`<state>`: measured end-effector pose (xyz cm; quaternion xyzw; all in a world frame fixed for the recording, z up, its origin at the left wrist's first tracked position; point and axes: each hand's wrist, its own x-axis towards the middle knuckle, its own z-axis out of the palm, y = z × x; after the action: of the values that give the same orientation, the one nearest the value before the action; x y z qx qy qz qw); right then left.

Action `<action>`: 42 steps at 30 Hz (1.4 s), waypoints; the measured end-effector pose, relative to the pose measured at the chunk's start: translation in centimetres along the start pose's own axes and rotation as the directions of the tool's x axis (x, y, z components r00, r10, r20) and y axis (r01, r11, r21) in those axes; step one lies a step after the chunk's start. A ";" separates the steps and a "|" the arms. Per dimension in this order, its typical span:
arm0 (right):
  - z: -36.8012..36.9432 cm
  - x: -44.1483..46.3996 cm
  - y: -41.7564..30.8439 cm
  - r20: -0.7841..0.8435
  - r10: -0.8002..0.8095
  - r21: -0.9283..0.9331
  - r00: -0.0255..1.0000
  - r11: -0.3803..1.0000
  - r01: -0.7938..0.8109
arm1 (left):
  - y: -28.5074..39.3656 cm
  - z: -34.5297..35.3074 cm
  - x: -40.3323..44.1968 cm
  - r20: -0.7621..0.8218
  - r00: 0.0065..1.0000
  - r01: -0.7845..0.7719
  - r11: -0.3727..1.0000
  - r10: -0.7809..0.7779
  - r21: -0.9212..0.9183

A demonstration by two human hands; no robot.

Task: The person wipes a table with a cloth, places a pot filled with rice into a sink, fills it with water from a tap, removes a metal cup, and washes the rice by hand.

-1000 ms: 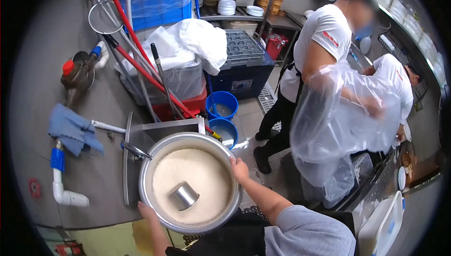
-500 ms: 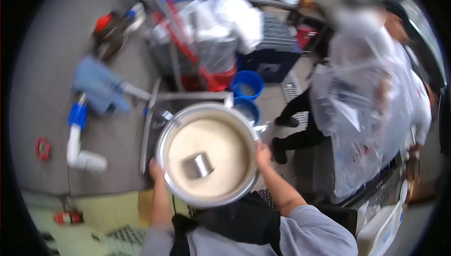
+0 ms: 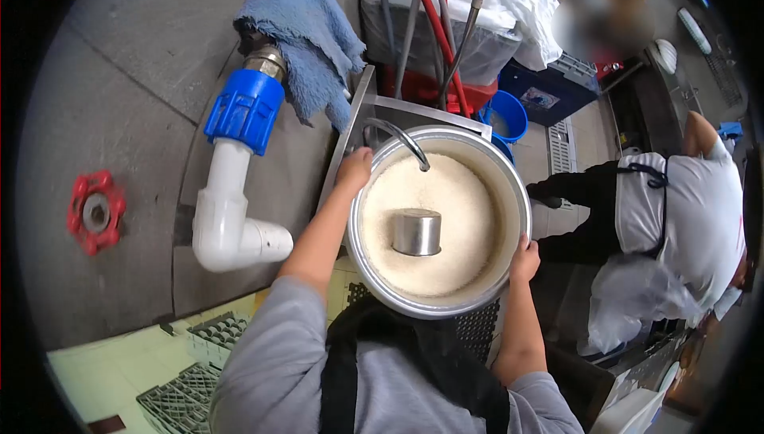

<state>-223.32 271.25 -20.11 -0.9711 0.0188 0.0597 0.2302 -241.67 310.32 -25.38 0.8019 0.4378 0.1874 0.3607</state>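
A large round metal pot is held between both hands in front of my body. It contains pale grains that look like rice. A small metal cup sits in the rice, left of centre. My left hand is closed at the pot's upper left rim, its fingertips partly hidden. On the lower right side, my right hand grips the pot's edge with the fingers mostly out of sight. The curved metal faucet spout reaches over the far rim, its tip above the rice.
A metal sink edge lies beyond the pot. On the left are a white pipe with a blue fitting, a blue cloth and a red valve handle. A person bends at the right. Blue buckets stand behind.
The view has moved nearer the wall pipes and sink. The pot now sits beneath the spout, with both hands still on it. The person on the right has turned and bent away.
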 end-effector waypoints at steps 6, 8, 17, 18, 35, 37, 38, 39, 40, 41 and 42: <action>1.6 -0.2 1.5 -0.108 -0.038 -0.004 0.993 0.999 0.038 | 0.1 0.9 -1.2 0.039 0.991 0.129 0.989 -0.132 0.071; 2.3 0.4 3.0 -0.165 -0.064 0.009 0.984 0.998 0.066 | -0.5 1.8 -1.5 0.071 0.987 0.137 0.988 -0.142 0.074; 1.1 -1.0 0.9 -0.104 0.068 0.030 0.992 0.997 -0.066 | -4.0 4.1 5.4 0.618 0.786 0.416 0.741 -0.001 -0.528; 0.9 -0.9 0.9 -0.097 0.087 0.013 0.991 0.996 -0.087 | -3.7 3.9 5.2 0.634 0.774 0.452 0.715 -0.016 -0.533; 2.5 0.1 3.5 -0.134 0.039 -0.004 0.990 0.999 -0.040 | -11.6 6.8 1.0 0.855 0.470 -0.785 0.546 0.217 0.293; 1.7 -0.1 2.7 -0.100 0.043 0.017 0.994 0.999 -0.042 | -11.0 6.9 0.3 0.825 0.565 0.478 0.813 0.006 -0.333; 1.5 -0.2 2.4 -0.083 0.045 0.030 0.996 0.999 -0.042 | -10.6 6.9 0.0 0.867 0.491 0.867 0.155 -0.090 -0.474; 1.6 -0.2 2.4 -0.098 0.045 0.024 0.994 0.999 -0.042 | -10.2 6.3 -0.2 0.850 0.513 0.858 0.098 -0.121 -0.504; 1.7 -0.2 2.5 -0.112 0.044 0.018 0.993 0.999 -0.042 | -9.4 5.0 -0.5 0.832 0.533 0.845 0.040 -0.154 -0.534; 1.8 -0.1 2.6 -0.126 0.043 0.011 0.991 0.999 -0.042 | -8.7 3.8 -0.9 0.814 0.550 0.827 -0.016 -0.188 -0.563; 1.8 0.0 2.3 -0.117 0.045 0.018 0.992 0.999 -0.044 | -6.9 2.0 -1.8 0.797 0.567 0.807 -0.056 -0.211 -0.589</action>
<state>-223.68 269.99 -22.79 -0.9705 0.0544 0.0077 0.2346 -245.30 310.46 -31.80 0.1676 0.3964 0.0481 0.9014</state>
